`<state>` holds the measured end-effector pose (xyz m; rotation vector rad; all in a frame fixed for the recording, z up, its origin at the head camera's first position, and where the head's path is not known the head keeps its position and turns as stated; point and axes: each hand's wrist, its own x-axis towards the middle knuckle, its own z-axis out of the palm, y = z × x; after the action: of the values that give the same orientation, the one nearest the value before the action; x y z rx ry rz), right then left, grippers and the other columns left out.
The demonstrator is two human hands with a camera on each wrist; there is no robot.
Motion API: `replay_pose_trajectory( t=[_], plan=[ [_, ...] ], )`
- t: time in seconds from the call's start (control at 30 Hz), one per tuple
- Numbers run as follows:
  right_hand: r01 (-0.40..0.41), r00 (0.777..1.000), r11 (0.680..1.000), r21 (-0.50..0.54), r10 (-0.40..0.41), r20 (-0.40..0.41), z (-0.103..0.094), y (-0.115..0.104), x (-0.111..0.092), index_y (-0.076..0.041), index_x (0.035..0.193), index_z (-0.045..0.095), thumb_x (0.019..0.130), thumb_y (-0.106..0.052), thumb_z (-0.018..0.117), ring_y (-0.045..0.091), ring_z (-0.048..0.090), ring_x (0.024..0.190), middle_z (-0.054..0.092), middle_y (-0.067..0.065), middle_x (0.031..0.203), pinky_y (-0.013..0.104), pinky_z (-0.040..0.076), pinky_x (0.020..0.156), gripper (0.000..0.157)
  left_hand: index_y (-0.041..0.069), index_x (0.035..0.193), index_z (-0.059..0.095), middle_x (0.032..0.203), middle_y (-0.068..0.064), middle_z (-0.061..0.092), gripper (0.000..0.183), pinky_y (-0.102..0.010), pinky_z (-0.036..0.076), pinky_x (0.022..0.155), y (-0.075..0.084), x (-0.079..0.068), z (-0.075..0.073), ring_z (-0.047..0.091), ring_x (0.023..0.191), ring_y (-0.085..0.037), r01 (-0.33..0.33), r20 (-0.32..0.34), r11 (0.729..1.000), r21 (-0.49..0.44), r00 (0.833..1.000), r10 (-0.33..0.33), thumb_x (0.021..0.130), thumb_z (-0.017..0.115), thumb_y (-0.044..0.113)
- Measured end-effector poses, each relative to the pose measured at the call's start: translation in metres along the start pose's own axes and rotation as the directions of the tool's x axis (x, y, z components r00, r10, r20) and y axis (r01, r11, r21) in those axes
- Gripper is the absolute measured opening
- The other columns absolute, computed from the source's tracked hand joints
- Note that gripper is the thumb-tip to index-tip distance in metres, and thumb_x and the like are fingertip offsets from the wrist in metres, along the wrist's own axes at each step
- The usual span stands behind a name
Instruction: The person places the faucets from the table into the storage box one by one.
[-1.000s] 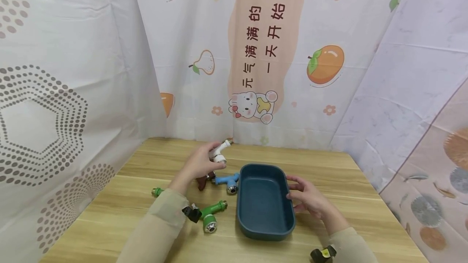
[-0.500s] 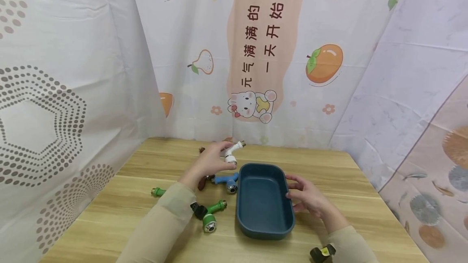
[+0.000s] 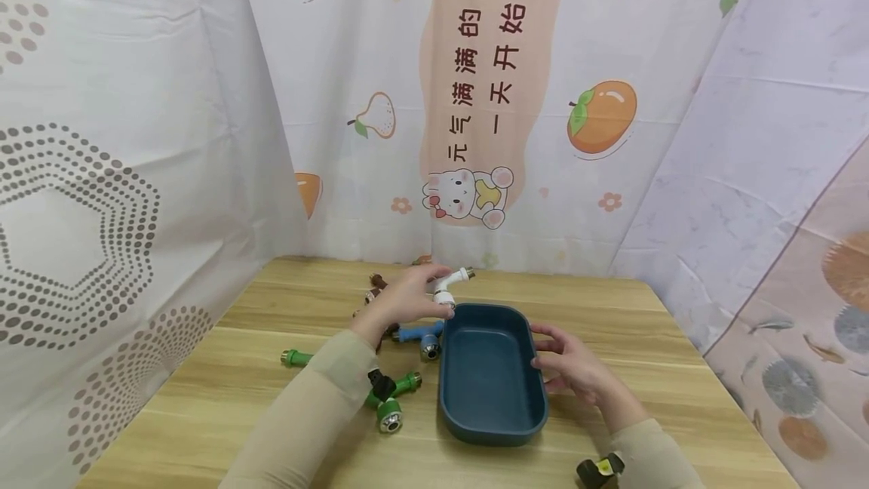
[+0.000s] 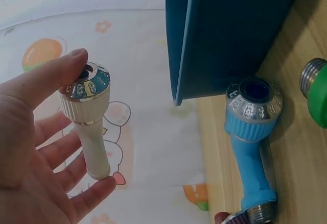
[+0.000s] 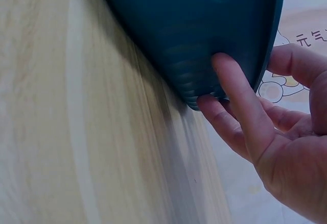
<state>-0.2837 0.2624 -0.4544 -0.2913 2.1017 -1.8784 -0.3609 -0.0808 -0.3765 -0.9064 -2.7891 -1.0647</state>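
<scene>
The left hand (image 3: pixel 410 299), with the white fitting (image 3: pixel 444 295) in its grip, has moved to the right since the earlier frame and is now by the far left corner of the tray (image 3: pixel 492 383). The fitting is pinched between thumb and fingertips, thumb on its silver-capped end, its brass threaded end pointing toward the worktop's far edge and to the right. It is held up off the worktop (image 3: pixel 686 398).

The dark blue tray stands right of the worktop's middle, long sides running from near edge to far edge. The right hand (image 3: pixel 573 368) is at its right wall, fingers spread, fingertips against the outer side and one digit at the rim.

Just beside the tray's left wall lies a blue fitting (image 3: pixel 422 336); whether they touch is unclear. Nearer the worktop's front edge is a green fitting (image 3: pixel 390 415), partly covered by the black device (image 3: pixel 382 385) at the left wrist. A green threaded end (image 3: pixel 295 358) shows toward the left edge, beyond the sleeve (image 3: pixel 319 398). Brown fittings (image 3: pixel 376 282) lie partly hidden behind the left hand. A printed curtain (image 3: pixel 611 36) hangs behind the far edge.
</scene>
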Motion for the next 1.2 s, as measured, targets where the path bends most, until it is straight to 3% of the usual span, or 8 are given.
replay_pose_trajectory(
  t=[0.27, 0.53, 0.87, 1.2],
  plan=[
    [0.009, 1.0, 1.0, 0.017, -0.009, 0.012, 0.0, -0.002, 0.0, 0.001, 0.157, 0.025, 0.097, -0.001, 0.061, 0.037, 0.065, 0.106, 0.039, 0.039, 0.146, 0.051, 0.06, 0.071, 0.07, 0.015, 0.146, 0.055, 0.141, -0.002, 0.058, 0.074, -0.04, 0.048, 0.099, 0.006, 0.012, 0.009, 0.055, 0.125, -0.021, -0.007, 0.071, 0.999, 0.036, 0.997, 0.004, 0.082, 0.088, 0.034],
    [0.013, 1.0, 1.0, 0.019, -0.014, 0.018, -0.001, -0.001, 0.0, 0.002, 0.157, 0.025, 0.097, -0.001, 0.062, 0.036, 0.065, 0.105, 0.039, 0.039, 0.146, 0.048, 0.061, 0.068, 0.071, 0.014, 0.143, 0.058, 0.136, -0.001, 0.061, 0.073, -0.036, 0.048, 0.097, 0.01, 0.024, 0.025, 0.057, 0.117, -0.017, -0.043, 0.126, 0.996, 0.077, 0.991, 0.033, 0.08, 0.089, 0.033],
    [0.002, 1.0, 1.0, -0.005, -0.002, 0.002, -0.001, 0.0, 0.001, 0.001, 0.156, 0.027, 0.096, -0.001, 0.063, 0.036, 0.065, 0.105, 0.041, 0.038, 0.146, 0.048, 0.061, 0.07, 0.07, 0.013, 0.146, 0.056, 0.142, 0.0, 0.059, 0.075, -0.034, 0.045, 0.104, 0.021, 0.033, 0.045, 0.055, 0.126, -0.015, -0.081, 0.218, 0.988, 0.13, 0.975, 0.052, 0.082, 0.087, 0.035],
    [-0.003, 1.0, 1.0, 0.017, 0.003, 0.002, 0.0, -0.001, 0.0, 0.0, 0.157, 0.026, 0.096, 0.0, 0.061, 0.033, 0.065, 0.101, 0.041, 0.038, 0.145, 0.046, 0.061, 0.068, 0.07, 0.015, 0.141, 0.06, 0.135, 0.003, 0.062, 0.07, -0.03, 0.047, 0.097, 0.035, 0.037, 0.06, 0.057, 0.114, -0.01, -0.083, 0.274, 0.984, 0.157, 0.961, 0.038, 0.08, 0.087, 0.035]
  ],
)
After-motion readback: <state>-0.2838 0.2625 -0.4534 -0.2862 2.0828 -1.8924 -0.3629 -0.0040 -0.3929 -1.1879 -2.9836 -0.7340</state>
